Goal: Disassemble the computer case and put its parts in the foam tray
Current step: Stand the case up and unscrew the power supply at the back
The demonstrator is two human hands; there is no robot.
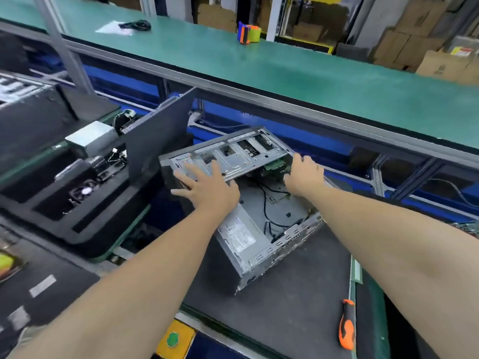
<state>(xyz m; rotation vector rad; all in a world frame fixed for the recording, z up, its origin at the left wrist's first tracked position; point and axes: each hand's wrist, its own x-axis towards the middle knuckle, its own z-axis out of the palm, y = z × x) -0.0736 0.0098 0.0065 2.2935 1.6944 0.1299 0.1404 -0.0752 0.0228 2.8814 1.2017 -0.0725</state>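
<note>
The open metal computer case [261, 224] lies tilted on a dark mat, its inside with black cables and a green board showing. My left hand [207, 187] lies flat with spread fingers on the case's upper frame at the left corner. My right hand [304, 174] curls its fingers over the frame's right end, by the green board. The black foam tray [59, 203] sits to the left and holds a silver power supply [90, 137], a fan [84, 190] and a dark side panel [158, 141] standing upright at its right edge.
An orange and black screwdriver [346, 325] lies on the dark mat [285, 307] at the right. A green conveyor belt [285, 68] runs behind, carrying a tape dispenser [248, 34] and a black cable bundle [137, 25]. Cardboard boxes stack at the far right. A yellow box with a green button [173, 339] sits at the near edge.
</note>
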